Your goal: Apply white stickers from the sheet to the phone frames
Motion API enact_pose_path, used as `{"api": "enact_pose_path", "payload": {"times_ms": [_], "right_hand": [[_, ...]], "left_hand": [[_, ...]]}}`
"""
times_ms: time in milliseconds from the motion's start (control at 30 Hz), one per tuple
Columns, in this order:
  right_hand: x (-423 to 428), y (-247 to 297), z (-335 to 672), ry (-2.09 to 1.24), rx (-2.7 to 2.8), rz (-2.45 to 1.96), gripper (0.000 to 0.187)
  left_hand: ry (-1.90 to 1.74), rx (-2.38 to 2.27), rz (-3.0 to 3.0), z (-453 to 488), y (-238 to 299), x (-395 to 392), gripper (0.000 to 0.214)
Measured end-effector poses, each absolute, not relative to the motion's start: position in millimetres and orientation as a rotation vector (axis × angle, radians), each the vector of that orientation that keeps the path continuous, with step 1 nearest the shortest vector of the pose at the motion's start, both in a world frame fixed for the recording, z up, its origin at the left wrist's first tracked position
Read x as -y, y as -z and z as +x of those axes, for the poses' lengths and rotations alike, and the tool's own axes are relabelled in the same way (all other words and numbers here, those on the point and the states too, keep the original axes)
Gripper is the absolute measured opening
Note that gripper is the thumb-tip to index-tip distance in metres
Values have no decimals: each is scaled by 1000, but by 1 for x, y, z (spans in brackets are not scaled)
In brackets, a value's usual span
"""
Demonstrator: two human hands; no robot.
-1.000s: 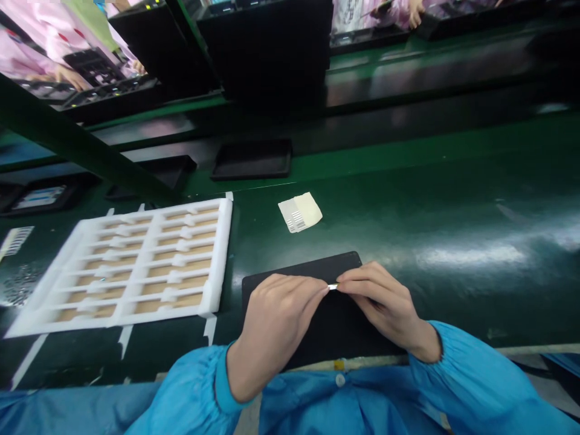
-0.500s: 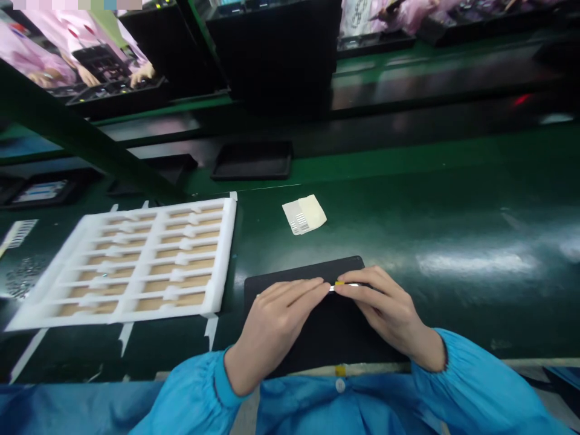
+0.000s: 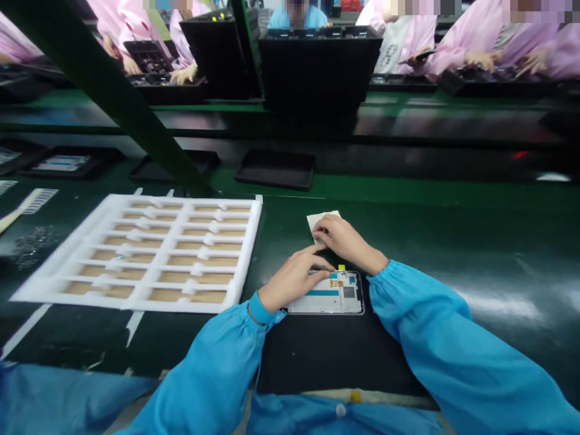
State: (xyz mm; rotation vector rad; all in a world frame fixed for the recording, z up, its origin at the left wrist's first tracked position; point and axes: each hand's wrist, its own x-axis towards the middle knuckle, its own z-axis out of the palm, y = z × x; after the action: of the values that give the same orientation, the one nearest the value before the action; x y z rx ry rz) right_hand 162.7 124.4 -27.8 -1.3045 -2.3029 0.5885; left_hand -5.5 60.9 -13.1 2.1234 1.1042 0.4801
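A phone frame with a silvery inner face, blue strips and a yellow tab at its upper edge lies flat on the black mat. My left hand rests over its left part, thumb and fingers apart, the forefinger reaching toward the label sheet. Beyond the frame, a cream sheet of labels with barcode-like stripes lies on the bench. My right hand covers most of that sheet, fingers pinched together at its lower edge; the fingertips are partly hidden.
A white foam tray with long slots stands on the left. Black trays lie farther back, near a slanting green post. Small metal parts lie at far left. Co-workers in pink sit across the line.
The phone frame, seen edge-on between both hands before, now lies flat on the mat. My right hand has moved up to the label sheet. The camera view has shifted too.
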Motion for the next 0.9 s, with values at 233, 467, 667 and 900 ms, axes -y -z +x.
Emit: {"api": "enact_pose_path", "payload": {"times_ms": [233, 467, 667, 900], "right_hand": [[-138, 36, 158, -579, 2487, -1298, 18], [-134, 44, 159, -631, 2383, -1222, 13], [-143, 56, 171, -794, 1917, -1237, 18], [-118, 32, 177, -925, 1495, -1172, 27]], "left_hand": [[-454, -1140, 2007, -9, 23, -65, 16], [-415, -1117, 1989, -11, 25, -69, 18], [-380, -1112, 1964, -11, 24, -70, 20], [-507, -1157, 2105, -13, 11, -58, 15]]}}
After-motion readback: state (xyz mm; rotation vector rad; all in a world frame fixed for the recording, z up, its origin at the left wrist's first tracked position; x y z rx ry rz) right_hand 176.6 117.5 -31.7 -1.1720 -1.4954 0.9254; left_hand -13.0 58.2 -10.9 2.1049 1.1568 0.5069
